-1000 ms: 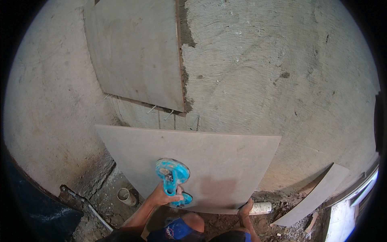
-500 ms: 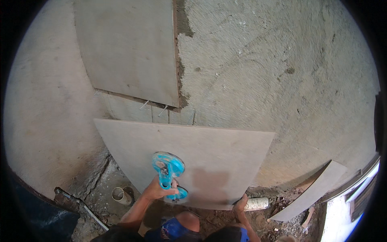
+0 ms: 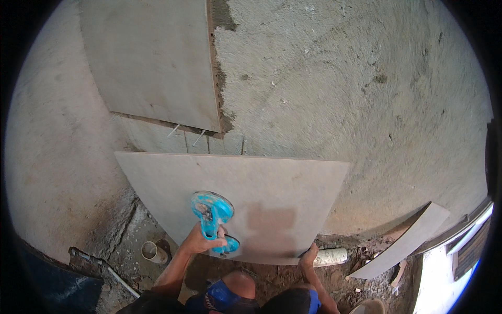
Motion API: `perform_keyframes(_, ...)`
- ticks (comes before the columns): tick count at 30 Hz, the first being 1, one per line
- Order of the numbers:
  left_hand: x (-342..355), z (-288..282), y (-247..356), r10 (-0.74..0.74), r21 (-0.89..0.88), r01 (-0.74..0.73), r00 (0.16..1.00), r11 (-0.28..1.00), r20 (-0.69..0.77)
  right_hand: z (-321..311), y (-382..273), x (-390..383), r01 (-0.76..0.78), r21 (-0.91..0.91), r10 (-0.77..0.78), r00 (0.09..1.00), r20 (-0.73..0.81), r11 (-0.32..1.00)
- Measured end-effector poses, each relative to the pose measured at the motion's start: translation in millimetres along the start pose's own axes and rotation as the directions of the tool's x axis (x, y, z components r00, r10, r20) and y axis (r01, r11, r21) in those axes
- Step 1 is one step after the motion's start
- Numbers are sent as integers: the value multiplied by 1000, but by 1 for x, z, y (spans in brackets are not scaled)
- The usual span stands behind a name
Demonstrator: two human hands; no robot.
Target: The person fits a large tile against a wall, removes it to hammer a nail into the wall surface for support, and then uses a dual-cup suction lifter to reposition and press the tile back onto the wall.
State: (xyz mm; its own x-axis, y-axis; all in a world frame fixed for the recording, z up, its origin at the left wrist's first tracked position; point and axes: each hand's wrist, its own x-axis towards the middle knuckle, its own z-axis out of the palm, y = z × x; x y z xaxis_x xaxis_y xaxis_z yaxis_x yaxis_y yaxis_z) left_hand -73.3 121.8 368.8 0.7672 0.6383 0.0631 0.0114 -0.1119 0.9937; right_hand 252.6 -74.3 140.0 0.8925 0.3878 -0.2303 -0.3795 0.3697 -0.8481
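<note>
A large pale grey tile (image 3: 172, 178) stands tilted in front of me, its top edge toward the rough wall. A blue suction-cup lifter (image 3: 214, 206) with two round pads is fixed to its face, left of the middle. My left hand (image 3: 201, 239) is closed around the lifter's handle. At the tile's lower right corner, my right hand (image 3: 309, 255) grips the edge, its fingers partly hidden behind the tile. Another tile (image 3: 151, 63) is set on the wall above, with thin pale spacers (image 3: 198, 137) sticking out under its lower edge.
Rough cement wall (image 3: 334, 89) spreads to the right, and a plastered side wall (image 3: 57, 131) rises at left. A cut tile strip (image 3: 402, 243) leans at lower right. A white pipe (image 3: 330, 257), a small round container (image 3: 151, 251) and a thin pipe (image 3: 123, 282) lie near the rubble floor.
The view has shifted slightly, so the wall and its tile sit further left and higher. The held tile's lower edge appears a little higher. Both hands keep their holds.
</note>
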Motion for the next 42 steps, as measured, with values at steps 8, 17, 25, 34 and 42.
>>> perform_keyframes(8,6,7,-20,15,42,-13,999,999,-44,-40,49,27,219,-466,-217,974,60,857)
perform_keyframes(17,11,13,-52,-17,24,18,999,1000,-31,-8,0,7,263,-527,-257,963,86,808)
perform_keyframes(25,18,19,-53,-56,26,56,998,998,-3,-25,20,16,120,-454,-127,992,13,883)
perform_keyframes(34,23,34,-43,-83,-1,83,995,997,-59,-29,22,17,165,-519,-155,986,64,839)
perform_keyframes(42,23,42,-43,-100,-44,95,987,994,-126,-29,-7,5,207,-595,-154,978,138,777)
